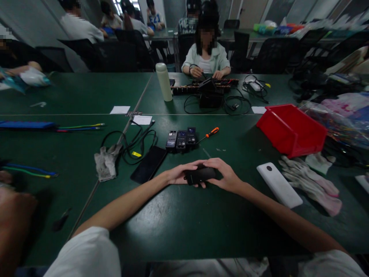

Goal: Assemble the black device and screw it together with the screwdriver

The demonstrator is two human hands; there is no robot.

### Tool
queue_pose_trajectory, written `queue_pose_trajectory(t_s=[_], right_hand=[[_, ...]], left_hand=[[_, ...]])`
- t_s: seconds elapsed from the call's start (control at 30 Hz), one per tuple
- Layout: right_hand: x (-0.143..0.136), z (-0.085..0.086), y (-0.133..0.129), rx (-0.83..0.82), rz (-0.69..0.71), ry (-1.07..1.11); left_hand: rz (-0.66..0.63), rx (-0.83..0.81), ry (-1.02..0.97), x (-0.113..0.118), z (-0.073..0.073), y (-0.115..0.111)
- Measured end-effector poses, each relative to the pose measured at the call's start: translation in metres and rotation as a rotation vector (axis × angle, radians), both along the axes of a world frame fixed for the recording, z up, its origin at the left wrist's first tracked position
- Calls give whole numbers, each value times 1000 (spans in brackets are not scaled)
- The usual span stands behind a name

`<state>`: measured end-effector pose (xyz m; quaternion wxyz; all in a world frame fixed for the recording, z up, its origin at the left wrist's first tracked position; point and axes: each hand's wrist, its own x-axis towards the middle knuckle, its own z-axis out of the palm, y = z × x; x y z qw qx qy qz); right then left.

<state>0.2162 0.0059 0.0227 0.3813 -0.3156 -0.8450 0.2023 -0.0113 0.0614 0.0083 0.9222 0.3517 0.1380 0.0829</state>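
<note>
Both of my hands are closed around a small black box-shaped device (201,175), held just above the green table in front of me. My left hand (180,174) grips its left end, and my right hand (224,174) has the right end. The fingers cover parts of it, so its exact kind cannot be made out. Just beyond lie several black modules with printed labels (181,140), side by side. An orange-handled screwdriver (212,133) rests to their right. A dark smartphone (148,164) lies near my left forearm.
Right of me are a white power bank-like block (279,185), work gloves (311,181) and a red bin (291,130). Leftward lie a grey glove (106,163) and a black cable (141,140). A pale bottle (164,82) stands farther back. Another person's hand (14,207) is at far left.
</note>
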Motion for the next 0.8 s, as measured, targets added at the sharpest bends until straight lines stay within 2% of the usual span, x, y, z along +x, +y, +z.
queue_pose_trajectory(t_s=[0.17, 0.37, 0.5, 0.63, 0.8], right_hand=[[12, 3, 24, -74, -21, -200], [28, -8, 77, 13, -405, -319], [23, -20, 103, 30, -511, -438], [17, -27, 116, 16, -537, -587], [22, -23, 112, 60, -617, -668]], left_hand=[[164, 9, -29, 1, 1, 0], [345, 66, -40, 4, 4, 0], [429, 101, 10, 5, 1, -1], [505, 141, 21, 8, -1, -4], [569, 157, 17, 10, 0, -5]])
